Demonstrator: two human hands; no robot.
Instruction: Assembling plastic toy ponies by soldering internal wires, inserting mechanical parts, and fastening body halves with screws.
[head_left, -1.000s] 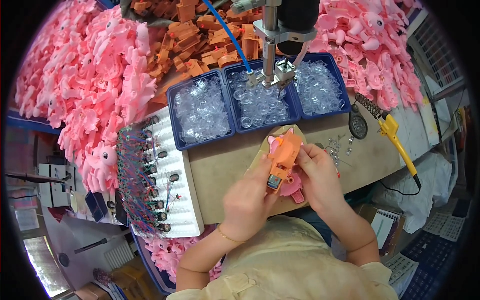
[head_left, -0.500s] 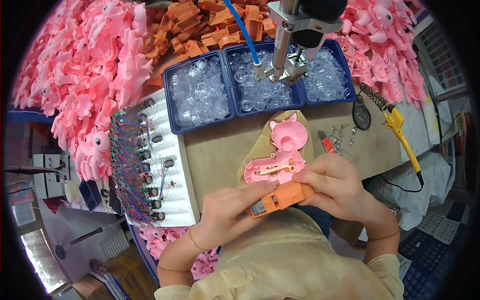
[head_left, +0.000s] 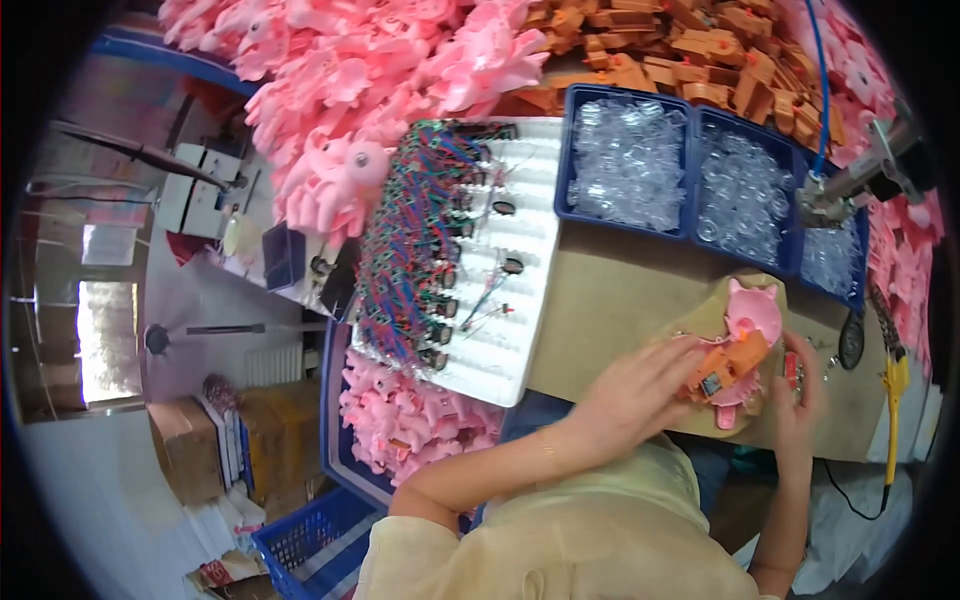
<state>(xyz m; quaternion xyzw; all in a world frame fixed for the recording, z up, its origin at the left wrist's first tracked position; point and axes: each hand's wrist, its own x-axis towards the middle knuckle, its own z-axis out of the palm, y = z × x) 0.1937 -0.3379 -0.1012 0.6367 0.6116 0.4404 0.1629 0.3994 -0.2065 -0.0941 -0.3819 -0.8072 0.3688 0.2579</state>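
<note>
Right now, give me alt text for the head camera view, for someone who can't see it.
Two bare hands, left hand and right hand, hold an orange plastic part against a pink toy shell on a brown worktable. Behind sit blue bins of clear pieces, a white tray of wired parts and heaps of pink toys.

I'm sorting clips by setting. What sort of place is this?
Most likely a toy assembly workbench in a factory: heaps of identical pink plastic toy shells, blue bins of clear parts, and a white tray of wired components surround the hands.
</note>
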